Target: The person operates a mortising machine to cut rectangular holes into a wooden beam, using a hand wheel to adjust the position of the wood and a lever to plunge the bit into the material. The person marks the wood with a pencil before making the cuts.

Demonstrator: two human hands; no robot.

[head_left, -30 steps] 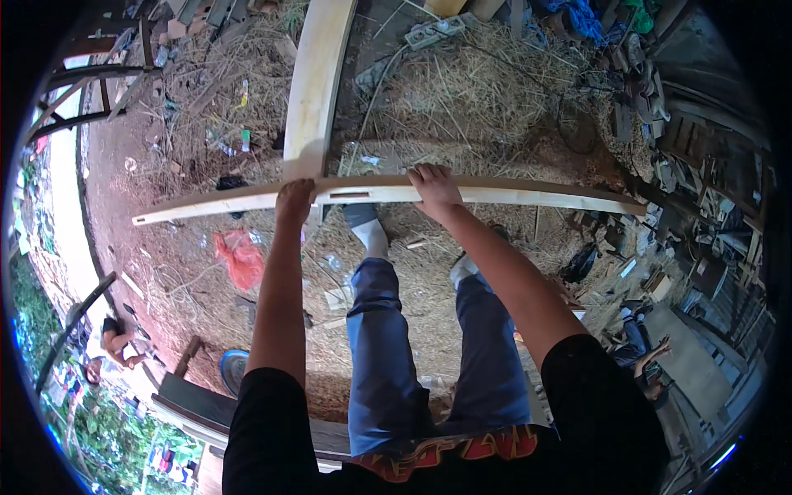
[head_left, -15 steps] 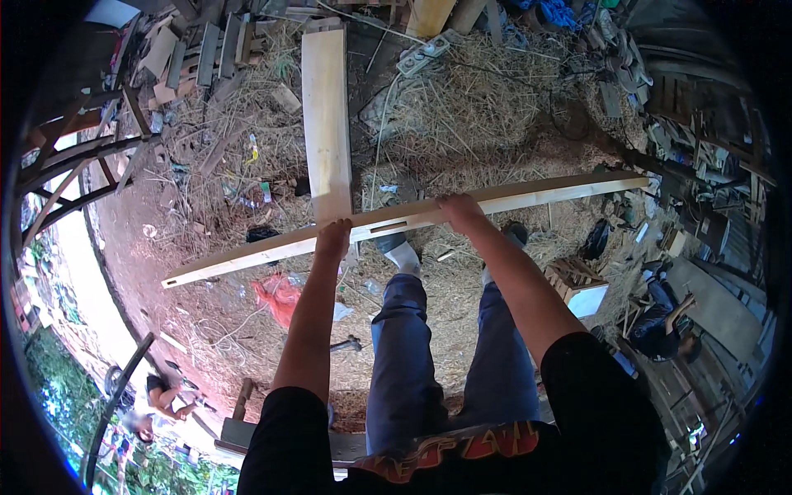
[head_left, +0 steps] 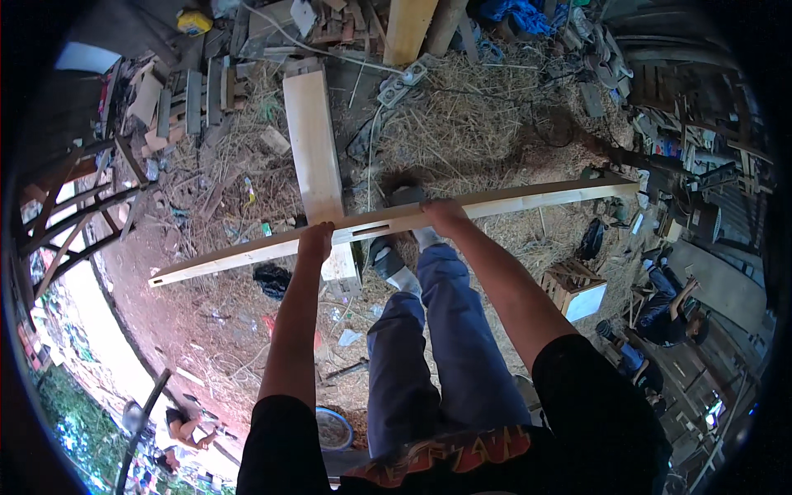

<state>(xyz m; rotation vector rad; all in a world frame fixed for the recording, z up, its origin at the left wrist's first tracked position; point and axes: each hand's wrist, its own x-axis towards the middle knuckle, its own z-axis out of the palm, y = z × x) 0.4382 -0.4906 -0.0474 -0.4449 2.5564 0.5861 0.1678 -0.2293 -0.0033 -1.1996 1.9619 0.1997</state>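
Observation:
My left hand [head_left: 316, 241] is closed on a long, pale wooden beam [head_left: 536, 198] that stretches crosswise in front of me at a slight slant. Farther right along the same beam, my right hand [head_left: 445, 216] grips it too. A slot shows in the beam's face between my hands, with a small hole near its left end. Beyond and under the beam lies a wide pale plank [head_left: 309, 144], lengthways; its near end shows just past my left hand. My feet [head_left: 388, 268] in dark footwear stand beside that plank on straw-littered ground.
Scrap wood [head_left: 198, 99] lines the back, near a power strip [head_left: 394, 92]. A wooden crate [head_left: 565, 285], a black bag [head_left: 591, 239] and a blue-rimmed tub [head_left: 334, 425] lie around me. People [head_left: 668, 309] sit at right; another person [head_left: 190, 429] is at lower left. Dark frames [head_left: 78, 214] stand left.
My hands and the beam have swung to a slant, right end higher, and sit lower in view. My right foot has moved forward and inward, and more of the back area shows.

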